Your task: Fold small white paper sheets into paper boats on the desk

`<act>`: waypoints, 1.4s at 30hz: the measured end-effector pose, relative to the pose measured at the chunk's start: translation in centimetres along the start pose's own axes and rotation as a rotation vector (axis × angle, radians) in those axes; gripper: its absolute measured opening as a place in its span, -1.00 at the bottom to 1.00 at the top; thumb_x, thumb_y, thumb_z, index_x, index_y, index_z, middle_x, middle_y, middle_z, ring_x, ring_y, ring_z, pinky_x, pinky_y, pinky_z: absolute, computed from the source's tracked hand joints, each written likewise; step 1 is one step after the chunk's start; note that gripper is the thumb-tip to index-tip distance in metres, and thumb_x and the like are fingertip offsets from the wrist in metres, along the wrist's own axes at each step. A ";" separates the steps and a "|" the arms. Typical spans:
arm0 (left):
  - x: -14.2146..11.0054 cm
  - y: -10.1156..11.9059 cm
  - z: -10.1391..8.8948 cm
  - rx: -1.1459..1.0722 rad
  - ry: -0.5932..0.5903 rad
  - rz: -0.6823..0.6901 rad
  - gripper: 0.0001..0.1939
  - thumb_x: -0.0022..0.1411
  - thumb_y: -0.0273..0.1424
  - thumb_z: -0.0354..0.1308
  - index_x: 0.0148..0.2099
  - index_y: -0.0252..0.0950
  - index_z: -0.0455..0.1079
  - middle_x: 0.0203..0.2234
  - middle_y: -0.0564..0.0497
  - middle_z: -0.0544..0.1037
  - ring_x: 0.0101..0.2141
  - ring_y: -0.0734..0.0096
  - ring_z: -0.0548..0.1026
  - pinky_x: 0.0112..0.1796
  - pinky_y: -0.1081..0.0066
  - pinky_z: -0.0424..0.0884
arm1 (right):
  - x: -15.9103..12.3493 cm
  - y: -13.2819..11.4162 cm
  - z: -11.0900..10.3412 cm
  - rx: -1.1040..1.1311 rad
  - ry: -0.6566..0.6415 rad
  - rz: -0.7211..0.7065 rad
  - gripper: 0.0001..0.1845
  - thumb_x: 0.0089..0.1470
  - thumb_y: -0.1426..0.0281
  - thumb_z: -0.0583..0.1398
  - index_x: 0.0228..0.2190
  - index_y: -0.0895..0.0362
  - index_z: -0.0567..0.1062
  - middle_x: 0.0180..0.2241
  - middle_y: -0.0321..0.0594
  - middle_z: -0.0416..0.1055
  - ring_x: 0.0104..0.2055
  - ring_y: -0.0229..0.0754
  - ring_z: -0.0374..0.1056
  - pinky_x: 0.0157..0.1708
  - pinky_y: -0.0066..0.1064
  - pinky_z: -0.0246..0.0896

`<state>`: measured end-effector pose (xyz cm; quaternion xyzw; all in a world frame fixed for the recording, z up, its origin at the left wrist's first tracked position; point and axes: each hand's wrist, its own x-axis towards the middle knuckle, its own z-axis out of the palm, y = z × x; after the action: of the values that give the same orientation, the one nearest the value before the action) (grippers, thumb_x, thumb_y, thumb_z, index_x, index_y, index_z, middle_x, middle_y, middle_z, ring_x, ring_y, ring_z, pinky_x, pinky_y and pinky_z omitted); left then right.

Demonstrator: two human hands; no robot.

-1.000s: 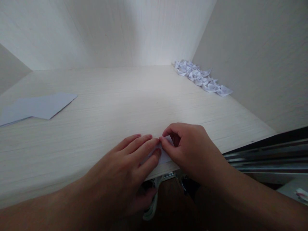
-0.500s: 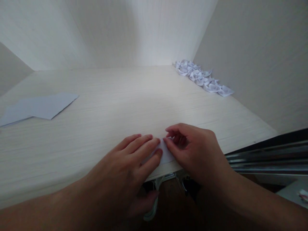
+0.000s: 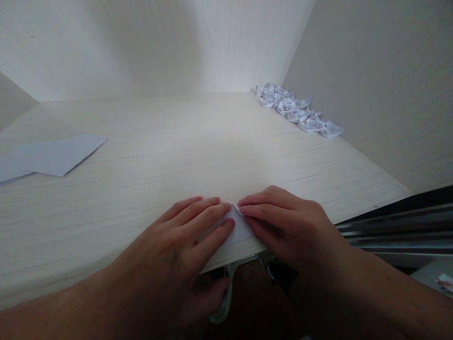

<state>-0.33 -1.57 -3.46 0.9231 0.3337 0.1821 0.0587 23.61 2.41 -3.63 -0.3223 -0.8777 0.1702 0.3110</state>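
Note:
A small piece of white folded paper [image 3: 239, 230] lies at the front edge of the pale wooden surface [image 3: 198, 160], partly hidden beneath both hands. Spread flat over its left side is my left hand [image 3: 191, 241], fingers stretched out and pressing it down, thumb hanging below the edge. My right hand [image 3: 286, 217] has its fingers together with the thumb at the paper's right slanted edge, closed on it near the top corner.
Several white folded paper pieces [image 3: 297, 108] form a row along the right wall [image 3: 375, 94]. At the left rests a stack of white paper sheets [image 3: 53, 153]. Below the front edge are a dark floor and metal rails [image 3: 396, 226].
My right hand's fingers have come down and together onto the paper's right edge. My left hand stays flat on the paper, and the view has shifted slightly.

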 end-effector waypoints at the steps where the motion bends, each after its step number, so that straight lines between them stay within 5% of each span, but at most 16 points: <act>1: 0.0 0.0 0.0 -0.004 0.001 0.000 -0.46 0.21 -0.41 0.23 0.23 -0.38 0.34 0.19 -0.25 0.49 0.17 -0.06 0.44 0.18 -0.02 0.42 | 0.1 0.0 0.1 -0.007 -0.004 -0.007 -0.83 0.25 0.53 0.22 -0.19 0.13 0.62 -0.16 -0.15 0.64 -0.14 -0.15 0.53 -0.12 -0.31 0.51; 9: 0.1 0.0 -0.1 0.022 -0.003 -0.010 -0.45 0.21 -0.41 0.23 0.24 -0.39 0.33 0.18 -0.25 0.50 0.17 -0.07 0.44 0.18 -0.04 0.42 | 0.1 -0.1 0.7 -0.062 -0.004 -0.061 -0.84 0.26 0.55 0.21 -0.22 0.19 0.62 -0.20 -0.10 0.62 -0.17 -0.14 0.50 -0.18 -0.31 0.49; 18: 0.0 0.0 0.0 0.046 -0.011 -0.011 -0.44 0.23 -0.40 0.24 0.27 -0.38 0.33 0.20 -0.23 0.51 0.19 -0.07 0.45 0.19 -0.06 0.40 | -0.1 0.6 -0.8 -0.132 -0.152 -0.226 -0.81 0.30 0.55 0.18 -0.11 0.19 0.57 -0.09 -0.06 0.59 -0.10 -0.10 0.46 -0.07 -0.26 0.50; 42: 0.1 0.0 -0.1 0.103 0.030 0.031 -0.49 0.28 -0.43 0.17 0.26 -0.42 0.33 0.17 -0.21 0.55 0.15 -0.04 0.50 0.14 -0.01 0.45 | -0.2 0.4 -0.2 -0.040 -0.098 -0.202 -0.86 0.22 0.59 0.22 -0.23 0.26 0.60 -0.14 -0.06 0.60 -0.20 -0.13 0.41 -0.18 -0.26 0.47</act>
<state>-0.26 -1.53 -3.34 0.9270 0.3293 0.1794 0.0034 24.02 2.63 -3.81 -0.2296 -0.9231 0.1360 0.2768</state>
